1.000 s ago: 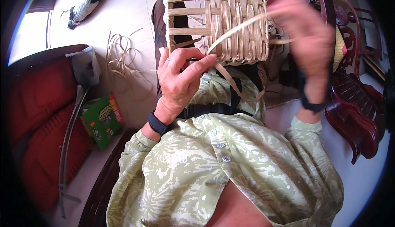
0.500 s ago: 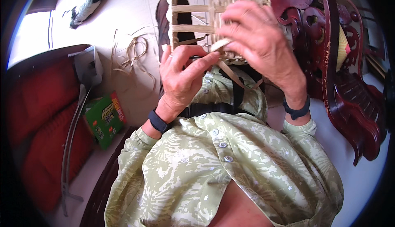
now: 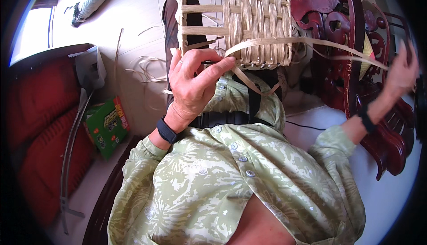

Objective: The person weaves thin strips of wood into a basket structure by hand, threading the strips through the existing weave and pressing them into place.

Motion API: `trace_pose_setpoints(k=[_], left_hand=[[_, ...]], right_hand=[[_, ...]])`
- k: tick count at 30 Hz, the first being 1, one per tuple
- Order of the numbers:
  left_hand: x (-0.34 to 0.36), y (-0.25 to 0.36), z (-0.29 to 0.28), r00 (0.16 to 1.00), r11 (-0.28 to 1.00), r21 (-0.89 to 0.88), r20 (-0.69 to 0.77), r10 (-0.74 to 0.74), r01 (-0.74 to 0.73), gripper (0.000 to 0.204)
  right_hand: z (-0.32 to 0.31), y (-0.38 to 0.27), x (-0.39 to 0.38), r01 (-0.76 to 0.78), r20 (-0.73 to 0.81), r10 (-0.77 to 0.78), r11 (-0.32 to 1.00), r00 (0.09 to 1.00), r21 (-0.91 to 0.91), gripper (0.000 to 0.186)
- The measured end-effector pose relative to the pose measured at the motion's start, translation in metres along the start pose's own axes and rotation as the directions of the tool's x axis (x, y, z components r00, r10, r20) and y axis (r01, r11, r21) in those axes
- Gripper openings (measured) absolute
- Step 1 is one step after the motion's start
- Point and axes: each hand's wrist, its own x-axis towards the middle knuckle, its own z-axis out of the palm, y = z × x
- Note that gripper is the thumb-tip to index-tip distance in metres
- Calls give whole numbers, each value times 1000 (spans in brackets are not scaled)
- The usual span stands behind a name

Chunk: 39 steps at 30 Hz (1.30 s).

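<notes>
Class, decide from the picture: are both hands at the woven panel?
No: only the left hand is at the woven panel; the right hand is off to the right, apart from it.

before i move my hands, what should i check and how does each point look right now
1. Left hand pinching at the weave's near edge: ok, thumb and finger closed on the strip.
2. Right hand gripping the strip: cannot tell, it is blurred, out to the right near the strip's far part.
3. Strip taut: not ok, it arches between the hands.
4. Strip clear of the chair: cannot tell, it crosses in front in this view.
5. Weave filled on its left: not ok, gaps show.
</notes>
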Motion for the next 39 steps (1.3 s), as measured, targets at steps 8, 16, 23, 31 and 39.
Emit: trace_pose_setpoints(k=[8, 16, 23, 31, 39], left_hand=[[1, 8, -6, 998, 999, -40, 54, -32, 35, 36], [-1, 5, -4, 1000, 998, -55, 6, -24, 24, 35], [2, 4, -1, 999, 998, -52, 19, -28, 29, 35], [-1, 9, -6, 999, 998, -49, 28, -45, 46, 36], [-5, 0, -3, 1000, 999, -41, -2, -23, 23, 39]], right_hand=[[48, -189, -73, 196, 275, -676, 533, 684, 823, 15], [7, 67, 26, -535, 28, 548, 826, 836, -175, 30], [18, -140, -44, -76, 403, -357, 663, 843, 745, 27], [44, -147, -50, 320, 195, -591, 651, 782, 688, 7], [3, 106, 32, -278, 64, 416, 707, 907, -651, 46]])
